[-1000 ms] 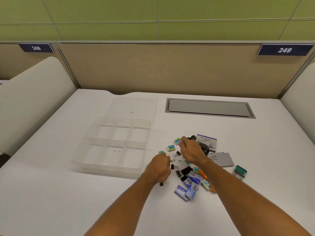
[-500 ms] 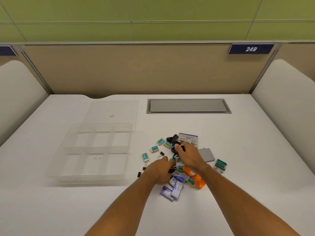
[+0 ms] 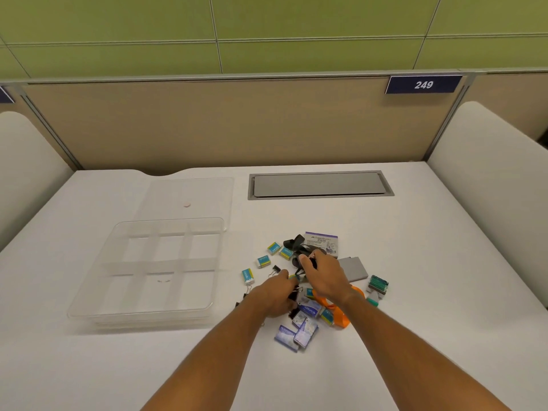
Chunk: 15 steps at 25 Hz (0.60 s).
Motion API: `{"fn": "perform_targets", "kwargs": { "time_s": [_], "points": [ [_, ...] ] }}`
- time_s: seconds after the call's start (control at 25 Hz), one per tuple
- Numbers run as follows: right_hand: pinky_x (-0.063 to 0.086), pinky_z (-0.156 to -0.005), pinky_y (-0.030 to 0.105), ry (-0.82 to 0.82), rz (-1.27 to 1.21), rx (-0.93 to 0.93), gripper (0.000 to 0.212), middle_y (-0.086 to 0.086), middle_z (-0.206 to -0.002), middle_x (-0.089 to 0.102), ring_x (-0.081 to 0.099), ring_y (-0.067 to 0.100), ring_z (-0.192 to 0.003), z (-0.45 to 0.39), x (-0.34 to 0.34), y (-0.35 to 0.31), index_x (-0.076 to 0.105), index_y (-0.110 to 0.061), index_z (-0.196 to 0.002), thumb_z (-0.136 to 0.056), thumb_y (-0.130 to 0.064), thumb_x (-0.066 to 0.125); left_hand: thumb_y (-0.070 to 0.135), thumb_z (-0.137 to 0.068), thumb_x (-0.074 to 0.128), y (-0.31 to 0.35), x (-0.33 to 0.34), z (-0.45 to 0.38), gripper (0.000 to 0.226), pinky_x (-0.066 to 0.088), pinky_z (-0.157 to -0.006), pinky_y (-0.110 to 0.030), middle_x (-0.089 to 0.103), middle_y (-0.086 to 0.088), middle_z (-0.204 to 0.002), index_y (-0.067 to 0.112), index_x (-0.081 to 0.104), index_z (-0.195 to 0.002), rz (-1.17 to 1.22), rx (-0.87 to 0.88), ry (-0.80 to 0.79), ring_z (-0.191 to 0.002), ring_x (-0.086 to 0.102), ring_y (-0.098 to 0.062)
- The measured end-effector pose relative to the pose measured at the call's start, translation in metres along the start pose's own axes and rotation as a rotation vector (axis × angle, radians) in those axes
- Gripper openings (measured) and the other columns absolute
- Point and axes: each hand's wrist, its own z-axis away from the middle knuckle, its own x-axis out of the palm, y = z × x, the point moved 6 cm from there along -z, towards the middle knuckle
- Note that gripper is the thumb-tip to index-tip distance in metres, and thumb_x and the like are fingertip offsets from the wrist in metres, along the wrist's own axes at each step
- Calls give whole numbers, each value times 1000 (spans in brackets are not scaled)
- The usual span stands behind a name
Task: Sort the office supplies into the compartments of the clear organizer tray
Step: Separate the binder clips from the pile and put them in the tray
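The clear organizer tray lies at left, its compartments bare apart from a tiny mark. A pile of supplies lies to its right: small teal-and-yellow boxes, blue boxes, black binder clips, an orange item, a grey flat box, a white packet and a green item. My left hand is curled over black binder clips in the pile. My right hand pinches a black item beside the packet.
A clear lid lies flat behind the tray. A grey cable hatch is set into the white desk further back. A beige partition closes the far edge, and padded dividers stand at both sides.
The view swung so the tray now lies further left. Both hands stayed over the pile; the right hand shifted from a teal box to the black item.
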Motion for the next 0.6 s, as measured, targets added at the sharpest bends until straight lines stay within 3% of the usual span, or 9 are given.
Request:
{"fn": "perform_targets", "kwargs": {
  "time_s": [0.2, 0.28, 0.4, 0.52, 0.6],
  "points": [
    [37, -59, 31, 60, -3, 29, 31, -6, -72, 55, 51, 14, -67, 0, -6, -3, 46, -26, -75, -94, -50, 45, 39, -90, 59, -9, -22, 13, 40, 43, -77, -34, 45, -8, -113, 8, 51, -114, 152, -39, 174, -97, 51, -23],
    [34, -56, 29, 53, -8, 43, 28, -5, -70, 54, 49, 15, -65, 0, -6, -7, 44, -24, -71, -93, -41, 48, 42, -86, 62, -18, -33, 23, 35, 46, -76, -36, 53, -6, -103, 11, 54, -101, 286, -65, 308, -91, 53, -21],
    [32, -51, 28, -2, -52, 65, 28, -3, -63, 52, 46, 14, -59, 3, 1, -13, 43, -21, -63, -88, -30, 52, 38, -78, 67, -37, -46, 37, 30, 42, -60, -31, 57, 1, -77, 12, 53, -85, 508, -185, 482, -66, 49, -14],
    [34, -54, 30, -85, -58, 86, 32, -2, -59, 49, 45, 18, -58, 7, 14, -17, 41, -19, -58, -84, -31, 56, 37, -80, 59, -49, -49, 49, 24, 38, -51, -28, 56, 2, -66, 15, 54, -85, 673, -266, 511, -55, 44, -13],
    [34, -54, 28, -126, -5, 86, 34, -2, -59, 49, 46, 16, -57, 10, 22, -21, 42, -20, -59, -84, -37, 57, 34, -86, 52, -53, -49, 56, 22, 39, -54, -31, 57, -1, -65, 13, 56, -84, 686, -279, 495, -55, 45, -14]
  ]
}}
